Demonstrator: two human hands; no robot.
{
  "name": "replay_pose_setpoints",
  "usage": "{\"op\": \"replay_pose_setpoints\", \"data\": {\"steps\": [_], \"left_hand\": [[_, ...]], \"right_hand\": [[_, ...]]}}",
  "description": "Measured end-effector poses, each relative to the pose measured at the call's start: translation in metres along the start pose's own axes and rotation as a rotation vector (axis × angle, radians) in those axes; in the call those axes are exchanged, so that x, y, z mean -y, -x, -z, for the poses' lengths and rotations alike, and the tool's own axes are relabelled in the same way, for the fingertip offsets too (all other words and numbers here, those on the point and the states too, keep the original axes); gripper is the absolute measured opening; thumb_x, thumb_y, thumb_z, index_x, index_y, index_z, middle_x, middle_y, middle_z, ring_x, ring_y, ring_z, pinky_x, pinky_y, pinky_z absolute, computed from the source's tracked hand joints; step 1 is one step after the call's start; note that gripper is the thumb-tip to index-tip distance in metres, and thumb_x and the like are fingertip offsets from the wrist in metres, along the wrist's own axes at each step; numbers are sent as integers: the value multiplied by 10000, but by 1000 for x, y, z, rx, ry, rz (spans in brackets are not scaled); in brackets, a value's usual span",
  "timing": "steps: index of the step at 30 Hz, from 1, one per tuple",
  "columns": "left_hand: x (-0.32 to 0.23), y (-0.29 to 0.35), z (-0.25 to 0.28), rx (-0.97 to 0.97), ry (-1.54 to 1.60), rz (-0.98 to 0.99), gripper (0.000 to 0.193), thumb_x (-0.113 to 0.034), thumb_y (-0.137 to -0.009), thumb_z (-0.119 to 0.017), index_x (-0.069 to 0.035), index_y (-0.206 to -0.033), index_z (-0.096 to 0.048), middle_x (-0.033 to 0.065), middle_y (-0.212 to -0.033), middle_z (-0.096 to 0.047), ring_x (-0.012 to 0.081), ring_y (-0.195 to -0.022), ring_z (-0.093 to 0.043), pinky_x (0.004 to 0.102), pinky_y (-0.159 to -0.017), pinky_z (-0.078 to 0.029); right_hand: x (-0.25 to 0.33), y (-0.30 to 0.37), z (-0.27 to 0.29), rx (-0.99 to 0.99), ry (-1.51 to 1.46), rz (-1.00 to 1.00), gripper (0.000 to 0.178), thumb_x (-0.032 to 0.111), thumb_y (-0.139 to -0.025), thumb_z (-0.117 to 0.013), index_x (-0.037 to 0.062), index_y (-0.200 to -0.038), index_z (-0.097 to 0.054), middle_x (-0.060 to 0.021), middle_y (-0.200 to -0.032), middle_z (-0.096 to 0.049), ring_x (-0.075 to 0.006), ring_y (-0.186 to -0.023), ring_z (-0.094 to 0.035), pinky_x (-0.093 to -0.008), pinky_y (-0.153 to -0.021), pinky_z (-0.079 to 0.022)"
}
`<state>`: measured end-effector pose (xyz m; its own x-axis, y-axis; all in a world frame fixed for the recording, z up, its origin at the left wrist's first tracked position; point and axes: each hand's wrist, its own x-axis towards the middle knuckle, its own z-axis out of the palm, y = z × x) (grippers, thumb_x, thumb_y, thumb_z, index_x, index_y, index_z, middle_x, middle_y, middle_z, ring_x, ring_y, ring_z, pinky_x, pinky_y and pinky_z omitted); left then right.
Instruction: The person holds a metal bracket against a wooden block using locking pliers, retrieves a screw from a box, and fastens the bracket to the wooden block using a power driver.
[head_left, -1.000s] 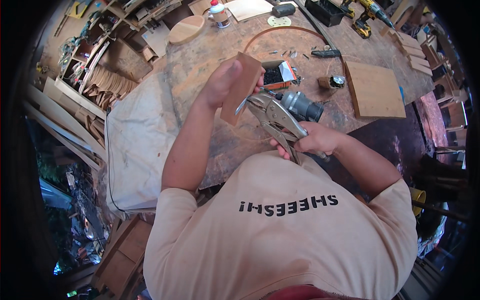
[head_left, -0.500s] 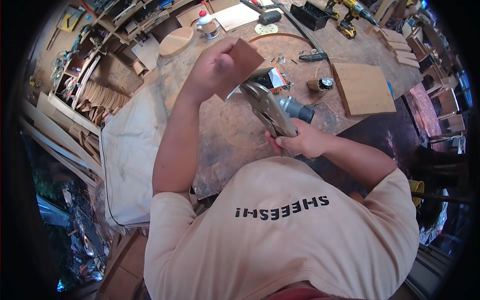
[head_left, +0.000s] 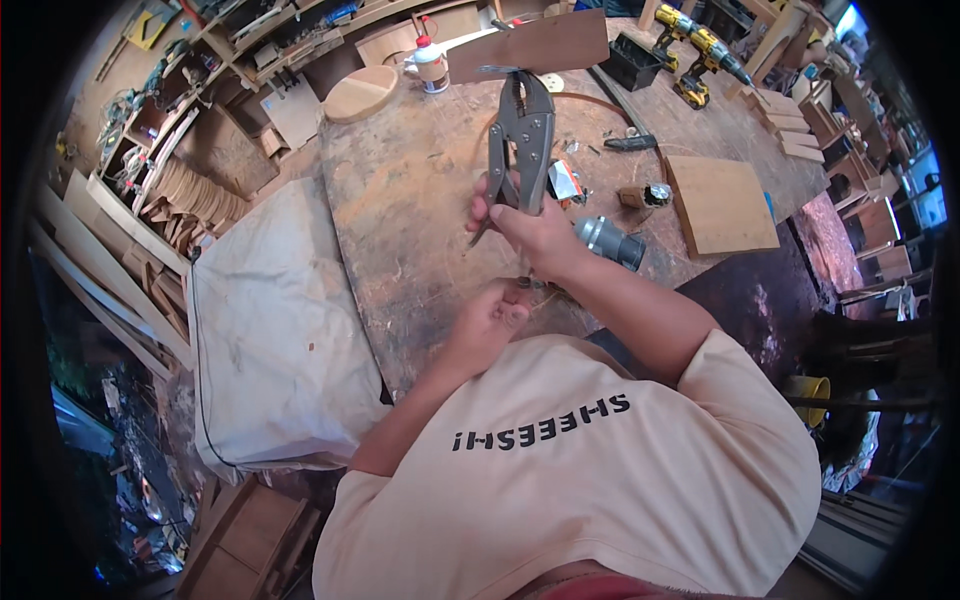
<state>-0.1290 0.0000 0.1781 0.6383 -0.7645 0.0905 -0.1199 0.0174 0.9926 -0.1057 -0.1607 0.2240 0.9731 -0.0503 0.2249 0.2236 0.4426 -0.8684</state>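
Note:
My right hand is wrapped round the handles of grey locking pliers, which point away from me over the workbench. At the jaws is a thin brown wooden panel, with a bit of shiny metal at its lower edge; how the jaws grip it is hard to make out. Close to my shirt, my left hand is closed with curled fingers, apart from the pliers. Whatever it may hold is hidden. A grey cylindrical fitting lies just right of my right wrist.
On the workbench are a wooden block, a small open box, a foil-topped block, a glue bottle and a round wooden disc. Cordless drills and a black tray stand at the far right. A cloth-covered surface adjoins the left side.
My left hand has let go of the brown panel and dropped back toward my body. My right hand has moved forward and raised the pliers, with the panel now at their jaws.

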Motion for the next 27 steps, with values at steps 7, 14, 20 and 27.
{"op": "replay_pose_setpoints", "data": {"steps": [7,14,20,27], "left_hand": [[10,-19,8,-338,339,-48,370,-403,-1044,-355,-64,-978,-489,26,-784,-517,106,-659,-475,256,-605,-395],[7,-41,10,-355,555,-195,343,-416,-1035,-386,-103,-926,-474,-18,-724,-439,82,-596,-379,247,-535,-304],[-2,-43,3,-355,899,34,364,-433,-1030,-366,-149,-812,-433,-52,-652,-355,70,-530,-313,243,-488,-257],[-8,-37,31,262,1423,382,447,-519,-1015,-339,-175,-735,-390,-56,-557,-292,81,-462,-284,230,-437,-252]], "right_hand": [[-2,-34,-37,-14,120,237,318,42,-859,-492,0,-1173,-473,-53,-942,-549,-146,-881,-543,-330,-823,-476],[2,-37,-39,-54,181,330,360,19,-868,-466,8,-1224,-418,-68,-1024,-530,-157,-977,-540,-353,-903,-456],[-6,-33,-33,-175,179,344,377,15,-858,-469,19,-1232,-420,-70,-1023,-537,-157,-980,-546,-355,-904,-462],[-5,-30,-28,-160,158,333,362,0,-855,-466,14,-1215,-427,-73,-993,-540,-178,-971,-556,-372,-907,-468]]}}
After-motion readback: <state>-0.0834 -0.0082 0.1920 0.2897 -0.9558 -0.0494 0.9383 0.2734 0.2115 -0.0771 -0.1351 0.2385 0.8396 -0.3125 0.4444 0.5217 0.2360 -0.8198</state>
